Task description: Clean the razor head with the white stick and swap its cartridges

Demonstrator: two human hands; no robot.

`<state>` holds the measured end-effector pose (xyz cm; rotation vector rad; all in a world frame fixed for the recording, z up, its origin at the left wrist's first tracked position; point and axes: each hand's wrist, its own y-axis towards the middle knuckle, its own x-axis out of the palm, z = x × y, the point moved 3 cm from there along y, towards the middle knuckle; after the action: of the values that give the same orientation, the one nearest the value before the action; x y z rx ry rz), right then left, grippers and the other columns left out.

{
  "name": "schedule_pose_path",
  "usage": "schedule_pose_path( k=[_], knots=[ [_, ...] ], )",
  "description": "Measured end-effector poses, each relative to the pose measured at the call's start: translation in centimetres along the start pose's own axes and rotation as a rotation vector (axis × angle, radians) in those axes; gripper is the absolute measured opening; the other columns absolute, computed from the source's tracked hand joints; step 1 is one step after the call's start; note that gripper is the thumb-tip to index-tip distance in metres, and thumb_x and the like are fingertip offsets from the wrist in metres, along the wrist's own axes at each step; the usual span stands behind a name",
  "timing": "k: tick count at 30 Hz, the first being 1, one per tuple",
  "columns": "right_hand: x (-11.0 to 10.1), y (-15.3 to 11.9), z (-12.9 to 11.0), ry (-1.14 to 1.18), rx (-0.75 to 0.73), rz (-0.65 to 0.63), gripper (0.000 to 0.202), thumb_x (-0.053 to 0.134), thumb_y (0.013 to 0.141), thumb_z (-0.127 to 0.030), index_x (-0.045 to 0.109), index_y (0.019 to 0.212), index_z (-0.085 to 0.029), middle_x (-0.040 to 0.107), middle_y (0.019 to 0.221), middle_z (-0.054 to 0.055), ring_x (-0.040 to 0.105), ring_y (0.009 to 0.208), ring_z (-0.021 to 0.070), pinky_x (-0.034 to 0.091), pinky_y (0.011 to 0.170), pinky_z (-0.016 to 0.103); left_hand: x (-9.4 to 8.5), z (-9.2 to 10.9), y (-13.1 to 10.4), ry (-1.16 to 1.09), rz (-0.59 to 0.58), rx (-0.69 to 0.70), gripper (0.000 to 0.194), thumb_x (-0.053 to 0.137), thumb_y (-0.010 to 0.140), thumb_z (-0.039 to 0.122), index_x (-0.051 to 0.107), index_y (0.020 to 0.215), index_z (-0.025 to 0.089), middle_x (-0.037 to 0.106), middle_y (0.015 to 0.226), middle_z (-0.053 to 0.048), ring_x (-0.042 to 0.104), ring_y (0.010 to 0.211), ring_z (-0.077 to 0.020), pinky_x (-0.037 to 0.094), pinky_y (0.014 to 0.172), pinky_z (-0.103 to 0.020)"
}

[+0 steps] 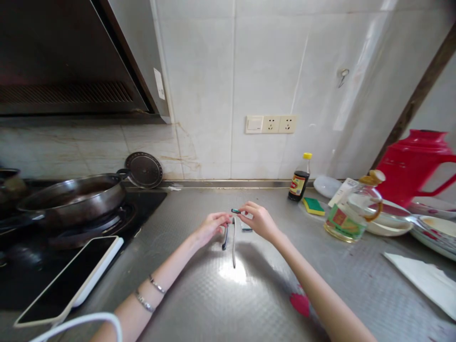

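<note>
My right hand (258, 219) pinches a small dark piece with a teal patch (235, 211) between thumb and fingertips; its kind is too small to tell. Close beside it, my left hand (213, 225) has its fingertips drawn together, and what they hold is unclear. From between the hands a pale narrow strap or cord (234, 247) runs down towards me. A thin dark stick-like thing (224, 239) is just below my left fingertips. Partly covered by my right hand, a small flat pale item (245, 226) rests on the metal counter (199, 304).
A phone (71, 280) with a white cable (89, 317) lies at left, by the hob with a steel pan (78, 199). At right are a sauce bottle (299, 180), sponge (314, 206), oil jug (351, 216), red thermos (415, 166), bowls and white paper (425, 280).
</note>
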<state>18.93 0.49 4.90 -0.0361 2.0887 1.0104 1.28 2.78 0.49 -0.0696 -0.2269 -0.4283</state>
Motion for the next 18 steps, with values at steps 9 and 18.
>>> schedule_pose_path(
  k=[9,18],
  knots=[
    [-0.1,-0.3,0.0,-0.128,0.017,-0.205,0.017,0.053,0.084,-0.025,0.067,0.091,-0.021,0.064,0.085,0.005,0.058,0.081,0.0155,0.043,0.068,0.024,-0.3,0.1,0.3,0.377,0.185,0.133,0.036,0.069,0.061,0.041,0.070,0.079,0.009,0.067,0.068,-0.007,0.050,0.056,-0.0113,0.031,0.045,-0.020],
    [0.3,-0.4,-0.7,-0.188,0.012,-0.262,0.018,0.053,0.084,-0.024,0.067,0.095,-0.021,0.063,0.088,0.005,0.058,0.083,0.0152,0.043,0.069,0.023,-0.3,-0.1,0.2,0.312,0.169,0.083,0.034,0.069,0.061,0.042,0.070,0.071,0.010,0.063,0.061,-0.005,0.047,0.052,-0.0094,0.031,0.045,-0.021]
  ],
)
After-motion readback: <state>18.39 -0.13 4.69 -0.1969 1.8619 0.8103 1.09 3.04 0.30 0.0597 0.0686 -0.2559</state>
